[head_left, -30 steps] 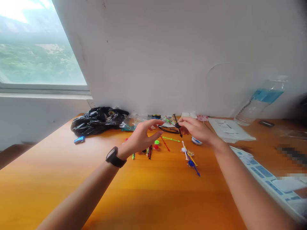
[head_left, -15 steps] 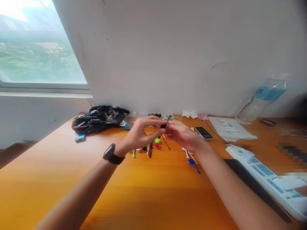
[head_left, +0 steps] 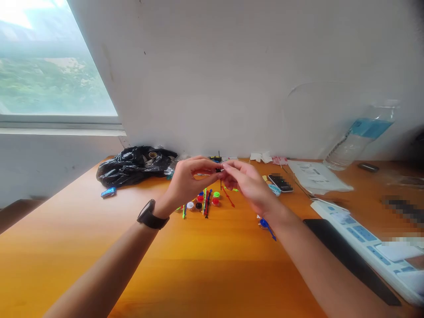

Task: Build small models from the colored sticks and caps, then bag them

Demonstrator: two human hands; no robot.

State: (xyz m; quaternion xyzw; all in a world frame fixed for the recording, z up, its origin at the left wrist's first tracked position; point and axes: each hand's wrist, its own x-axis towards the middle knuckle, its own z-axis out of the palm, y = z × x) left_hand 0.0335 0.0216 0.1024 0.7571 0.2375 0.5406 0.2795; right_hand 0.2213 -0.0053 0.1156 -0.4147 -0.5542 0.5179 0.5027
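Above the back half of the table, my left hand and my right hand meet fingertip to fingertip. Between them is a small black piece with a thin black rod, standing nearly upright. Both hands are closed in a pinch on it; the fingers hide most of its middle. Beneath the hands lie small round pieces, among them a green one, a red one and a white one. Thin coloured sticks lie beside them, and a red arrow sits apart. By my right forearm is a blue arrow.
A black plastic bag and a small blue packet lie at the back left. To the right are a phone-like black device, a white plastic packet, a leaning bottle, a white power strip and a flat black object.
The black rod has turned from slanted to nearly upright. My hands have shifted slightly left, and my right fingers have curled in closer. More of the small round pieces show below.
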